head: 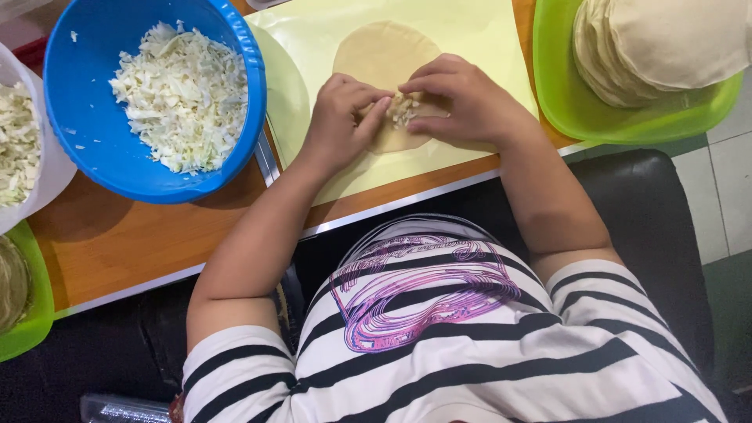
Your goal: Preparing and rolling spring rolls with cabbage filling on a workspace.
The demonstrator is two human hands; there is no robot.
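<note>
Both hands are down on the wrapper [384, 55], a pale round sheet of dough lying on the light yellow mat [470, 31] in the middle of the wooden table [117, 235]. The left hand [341, 117] has its fingers curled together, pinching the near edge of the dough up against a small heap of chopped filling [403, 110]. The right hand [466, 102] comes in from the other side, fingers close together and bent, pressing the fold of dough over that same filling. The fingertips of the two hands almost meet over the heap. The far half of the wrapper lies flat and bare on the mat. Off to the left sits a blue bowl [78, 125] holding shredded white cabbage [184, 94], just beside the mat. To the right, a green tray [564, 102] carries a stack of round wrappers [658, 47], touching the mat's edge. A white container [47, 172] with more shredded cabbage shows at the far left.
</note>
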